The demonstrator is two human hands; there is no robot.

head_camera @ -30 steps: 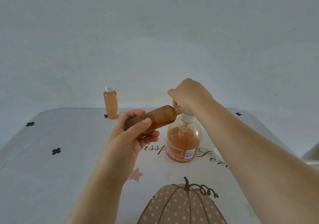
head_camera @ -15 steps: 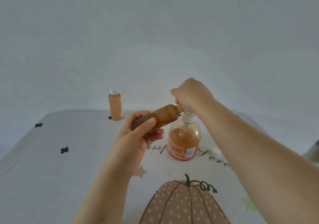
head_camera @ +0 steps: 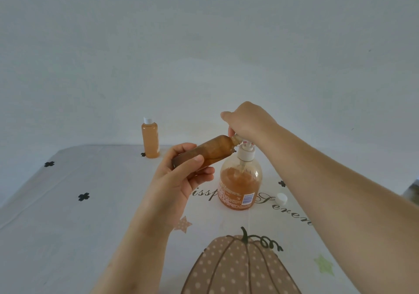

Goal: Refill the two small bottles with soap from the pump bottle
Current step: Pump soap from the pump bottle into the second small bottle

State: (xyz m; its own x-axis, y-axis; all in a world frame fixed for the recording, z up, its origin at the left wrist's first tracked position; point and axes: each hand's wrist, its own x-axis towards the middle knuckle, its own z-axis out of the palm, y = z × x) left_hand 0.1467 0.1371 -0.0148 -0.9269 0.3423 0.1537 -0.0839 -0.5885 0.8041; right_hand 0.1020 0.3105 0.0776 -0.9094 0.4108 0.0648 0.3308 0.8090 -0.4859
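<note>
Hardly anything has shifted in the last half second: your hands and the bottles sit almost where they were.

On the white tablecloth [head_camera: 68,203] printed with a dotted pumpkin, the clear round plastic pump bottle [head_camera: 240,185], roughly half full of orange soap, stands directly beneath your right fingers. Your right hand [head_camera: 249,121] is curled down over the top of its white pump [head_camera: 246,154], fingers closed on it.

Your left hand [head_camera: 181,178] wraps fingers and thumb round the base end of the small amber plastic bottle [head_camera: 210,152]. Its long axis runs from your left fingers up and to the right, and its open mouth meets the spout just under your right thumb. The next press likely depends on keeping that mouth on the spout, which your right hand mostly hides.

The other small bottle [head_camera: 150,139], orange-filled and white-capped, stands upright well beyond your left fingers. A loose white cap [head_camera: 281,198] lies under your right forearm, well below those fingers.
</note>
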